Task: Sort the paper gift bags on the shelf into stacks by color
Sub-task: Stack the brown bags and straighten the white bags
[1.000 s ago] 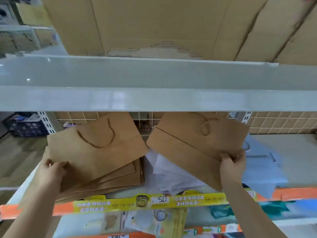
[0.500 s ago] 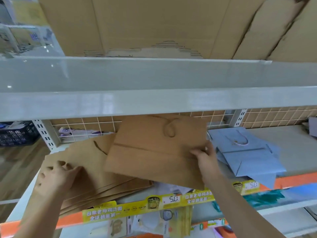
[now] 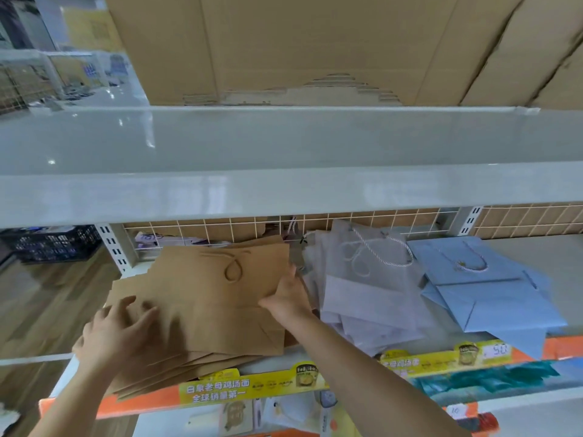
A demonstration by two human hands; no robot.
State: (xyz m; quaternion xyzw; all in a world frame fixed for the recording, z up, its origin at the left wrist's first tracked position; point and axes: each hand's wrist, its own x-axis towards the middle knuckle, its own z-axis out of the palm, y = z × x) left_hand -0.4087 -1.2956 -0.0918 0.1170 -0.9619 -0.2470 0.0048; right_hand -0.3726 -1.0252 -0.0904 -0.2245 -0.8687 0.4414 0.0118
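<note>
The shelf carries three groups of paper gift bags, and the biggest change is on its left end. The brown bag that was held up in the air to the right a second ago now lies flat on top of the brown stack, so that pile has grown by one and its lower bags fan out beneath it at the front edge.

With the brown bag moved off, the white bags in the middle are uncovered; they sit in a loose, skewed heap just beside the brown stack, rope handles showing on top. The blue bags lie further right, overlapping one another and apart from the brown pile.

The right hand has travelled left with the bag and grips its right edge, thumb on top and fingers curled under the edge. The left hand, which was pinching the stack's corner before, now rests flat on the brown paper with fingers spread, pressing rather than gripping.

Judging from this, the brown sorting looks close to done, while the white and blue heaps likely still need squaring up.
</note>
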